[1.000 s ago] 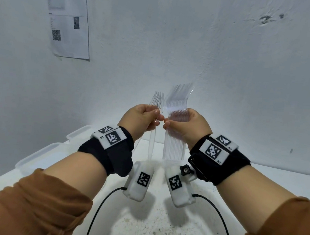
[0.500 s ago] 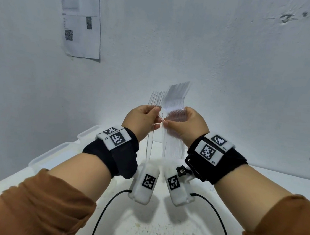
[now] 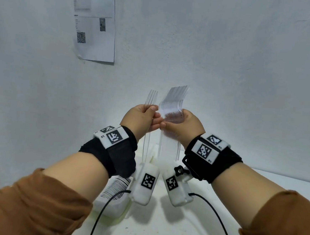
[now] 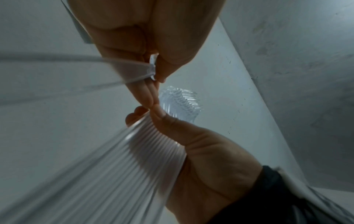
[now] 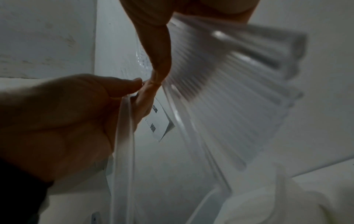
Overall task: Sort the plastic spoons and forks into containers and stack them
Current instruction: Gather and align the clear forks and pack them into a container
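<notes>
A few forks are pinched in the left hand. A big bunch of forks is gripped in the right hand. The small bunch has been pulled a little farther from the big one than a second ago, so it looks split off, ready to be put in the container on the bench.

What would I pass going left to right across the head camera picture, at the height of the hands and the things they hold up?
Left hand → single clear fork it pinches → stack of clear forks → right hand gripping that stack. The two hands' fingertips meet in the middle.
</notes>
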